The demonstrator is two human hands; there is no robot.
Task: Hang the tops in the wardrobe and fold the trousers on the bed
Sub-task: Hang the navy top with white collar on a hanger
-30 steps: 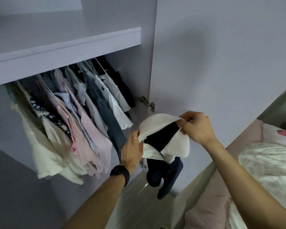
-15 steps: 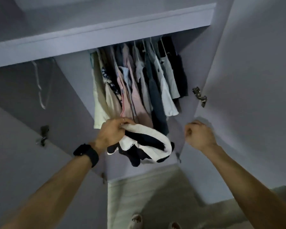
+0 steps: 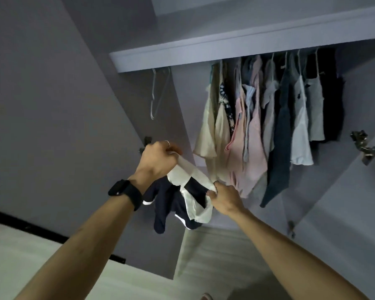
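I hold a navy top with a wide white collar (image 3: pixel 182 191) in front of the open wardrobe. My left hand (image 3: pixel 158 159) grips the collar's upper left end and my right hand (image 3: pixel 224 198) grips its lower right end, so the collar stretches between them. The navy body and sleeves dangle below. Several tops (image 3: pixel 266 126) hang on the rail to the upper right, under the shelf (image 3: pixel 225 46). An empty wire hanger (image 3: pixel 157 94) hangs at the rail's left end, above my left hand.
The open left wardrobe door (image 3: pixel 52 105) stands close beside my left arm. The right door with metal hinges (image 3: pixel 365 146) sits at the far right. Pale floor (image 3: pixel 214 256) shows below the wardrobe. A black watch is on my left wrist.
The view swung left across the wardrobe. My right hand, free half a second ago, has taken hold of the collar again, and both hands now spread the top near the empty hanger.
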